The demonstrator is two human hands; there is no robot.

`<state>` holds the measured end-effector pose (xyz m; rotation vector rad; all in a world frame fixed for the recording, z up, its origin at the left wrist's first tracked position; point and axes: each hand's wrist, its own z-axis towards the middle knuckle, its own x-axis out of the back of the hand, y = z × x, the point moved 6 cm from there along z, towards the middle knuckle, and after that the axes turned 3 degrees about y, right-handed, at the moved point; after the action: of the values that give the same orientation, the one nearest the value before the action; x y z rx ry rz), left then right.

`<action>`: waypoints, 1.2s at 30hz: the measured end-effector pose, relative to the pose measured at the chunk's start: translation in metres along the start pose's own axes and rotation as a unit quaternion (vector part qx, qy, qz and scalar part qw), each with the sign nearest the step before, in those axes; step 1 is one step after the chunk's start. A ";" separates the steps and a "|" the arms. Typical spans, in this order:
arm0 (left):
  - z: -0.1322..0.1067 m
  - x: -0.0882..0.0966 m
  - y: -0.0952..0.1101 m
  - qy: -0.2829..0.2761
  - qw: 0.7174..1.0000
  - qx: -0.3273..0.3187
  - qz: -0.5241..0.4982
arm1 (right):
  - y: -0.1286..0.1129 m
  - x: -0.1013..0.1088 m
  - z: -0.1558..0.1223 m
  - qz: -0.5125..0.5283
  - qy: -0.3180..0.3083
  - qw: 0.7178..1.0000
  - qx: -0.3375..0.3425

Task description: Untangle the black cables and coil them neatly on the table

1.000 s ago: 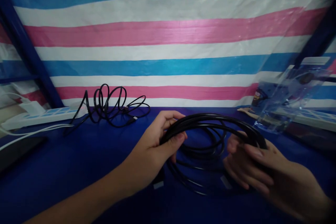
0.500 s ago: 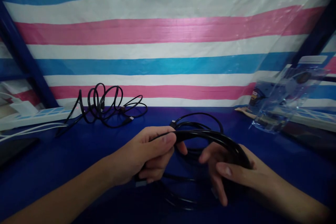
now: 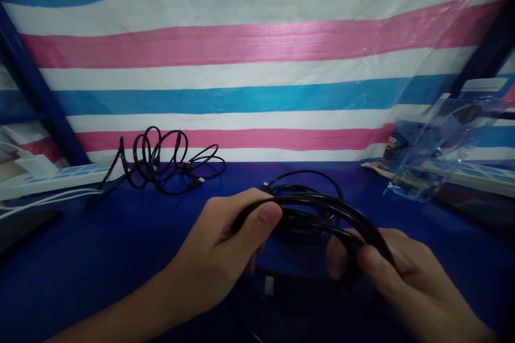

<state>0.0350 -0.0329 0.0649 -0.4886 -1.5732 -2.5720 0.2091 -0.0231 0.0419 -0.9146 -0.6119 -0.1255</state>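
A coiled black cable (image 3: 309,201) stretches between my two hands above the blue table. My left hand (image 3: 229,244) is closed round the left side of the coil, thumb on top. On the coil's right side, my right hand (image 3: 402,268) grips the loops between thumb and fingers. A pale metal plug (image 3: 269,284) shows below the coil, between the hands; the lower loops fade into shadow. Just behind the coil, another black cable (image 3: 309,172) lies looped on the table, partly hidden by the held one.
Another tangled black cable (image 3: 181,166) stands in loose loops at the back left, near a white power strip (image 3: 68,178). A dark flat object (image 3: 28,230) lies at the left. Clear plastic packaging (image 3: 422,166) is at the back right, before a striped sheet (image 3: 257,75).
My right hand's spread fingers have closed on the coil. My left hand has turned, its thumb shifting right over the loops. The plug now shows to the right of my left hand.
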 end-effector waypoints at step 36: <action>0.114 -0.031 -0.071 -0.086 0.898 0.096 0.421 | 0.104 0.026 0.075 -0.304 -0.007 0.937 -0.174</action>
<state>0.0725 0.0978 0.0424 -1.1004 -1.2339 -1.7340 0.2344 0.1024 0.0171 -1.0397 -0.8905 -0.8063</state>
